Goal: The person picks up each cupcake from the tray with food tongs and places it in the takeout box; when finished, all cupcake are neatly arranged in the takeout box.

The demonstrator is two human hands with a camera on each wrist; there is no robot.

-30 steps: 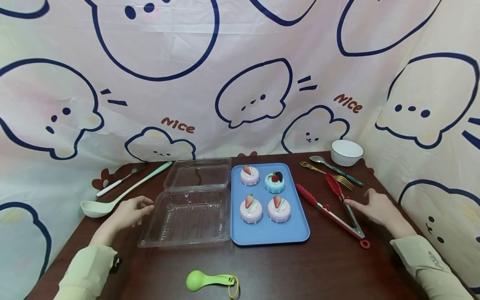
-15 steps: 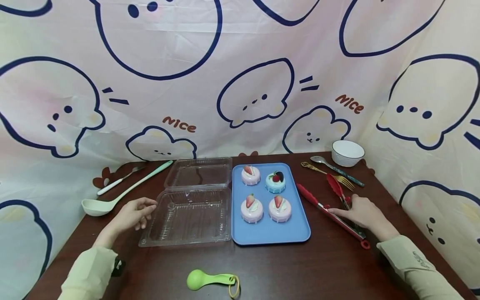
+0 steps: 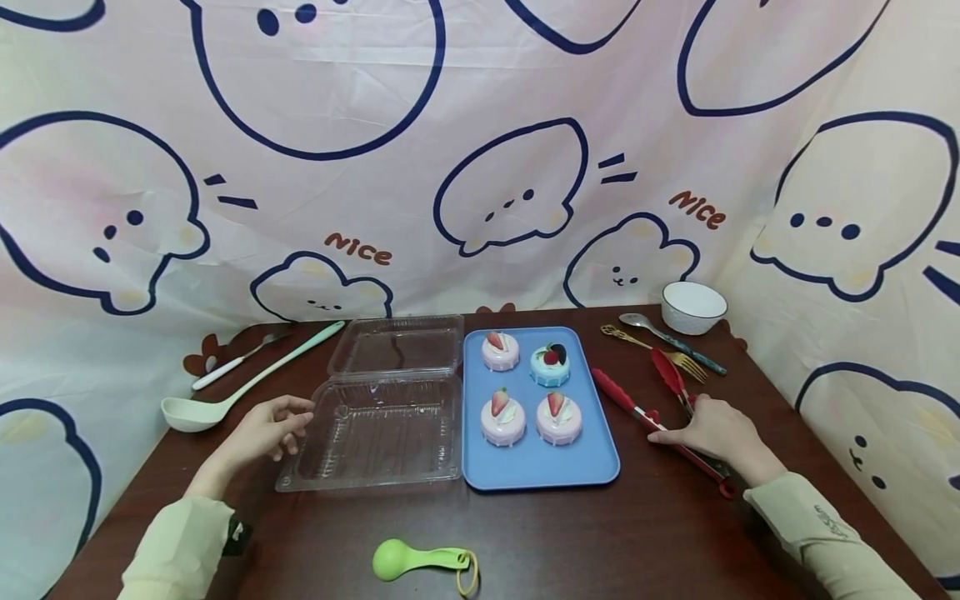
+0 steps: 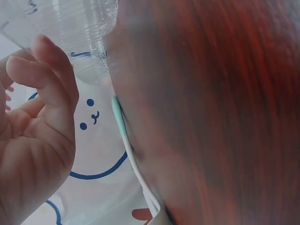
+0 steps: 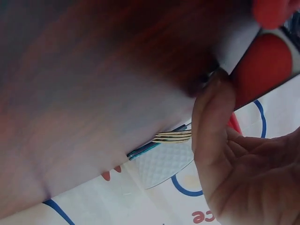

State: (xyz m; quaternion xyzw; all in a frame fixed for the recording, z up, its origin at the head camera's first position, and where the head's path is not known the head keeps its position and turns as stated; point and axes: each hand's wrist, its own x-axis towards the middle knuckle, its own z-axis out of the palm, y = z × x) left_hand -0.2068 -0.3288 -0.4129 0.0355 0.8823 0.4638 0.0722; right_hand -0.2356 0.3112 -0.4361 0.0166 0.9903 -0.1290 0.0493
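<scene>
My right hand (image 3: 718,432) lies over the middle of the red-and-steel tongs (image 3: 617,390), with the thumb by the near arm and the fingers round the far one. In the right wrist view, its fingers reach along the red panel of the tongs (image 5: 267,65). The red tips still stand spread apart. My left hand (image 3: 266,429), loosely bent and holding nothing, hovers at the left edge of the clear plastic container (image 3: 375,483), whose lid is folded back. Beside it is a blue tray (image 3: 540,477) carrying three pink cakes (image 3: 503,423) and one blue cake (image 3: 550,367).
A ladle (image 3: 193,414) and a white-handled fork (image 3: 225,372) lie at the left. Back right are a gold fork (image 3: 686,364), a spoon (image 3: 678,342) and a white bowl (image 3: 693,312). A green scoop (image 3: 393,560) lies in front. A patterned cloth (image 3: 495,83) hangs behind.
My right hand has moved left from beside the tongs to over them, its fingers closing about the arms. My left hand has shifted slightly right toward the container.
</scene>
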